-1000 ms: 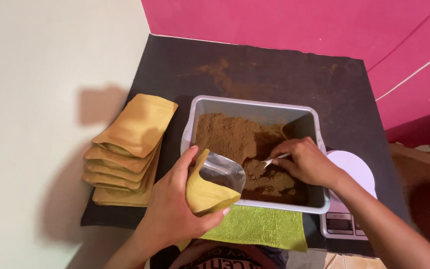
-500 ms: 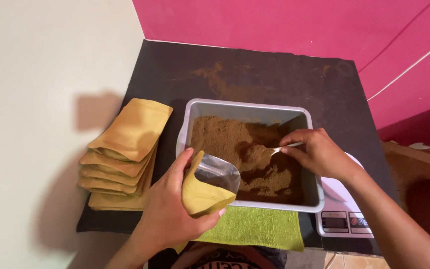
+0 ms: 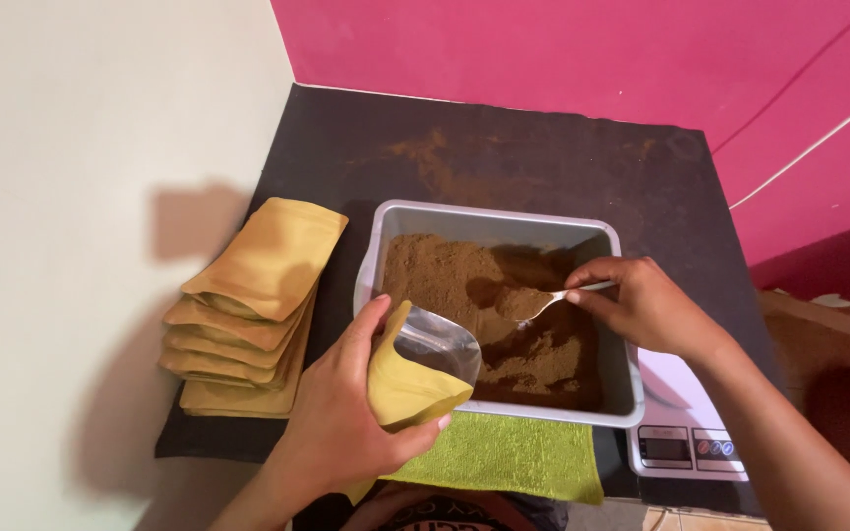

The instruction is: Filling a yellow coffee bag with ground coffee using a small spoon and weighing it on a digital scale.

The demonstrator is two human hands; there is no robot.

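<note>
1. Seen from above, a grey rectangular plastic tub (image 3: 386, 246) of brown powder (image 3: 445, 270) sits in the middle of a black worktop (image 3: 504, 147), within easy reach of both hands.
2. The left hand (image 3: 341, 413) is wrapped around a yellow stand-up pouch with a silvery lining (image 3: 415, 379), thumb on one side and fingers on the other, squeezing its mouth open.
3. That pouch is tilted toward the tub and held right at the tub's near rim, seemingly so any spilled powder drops back inside.
4. The right hand (image 3: 646, 305) pinches the handle of a small metal spoon (image 3: 543, 300), which carries a heap of powder just above the powder bed and points toward the pouch mouth.
5. A stack of flat yellow pouches (image 3: 248, 305) lies to the left of the tub, close to the pouch-holding hand.
6. A green towel (image 3: 514, 457) lies under the tub's near edge, likely to catch spills.
7. A small white digital scale (image 3: 686, 438) sits at the right, partly hidden behind the right forearm.
</note>
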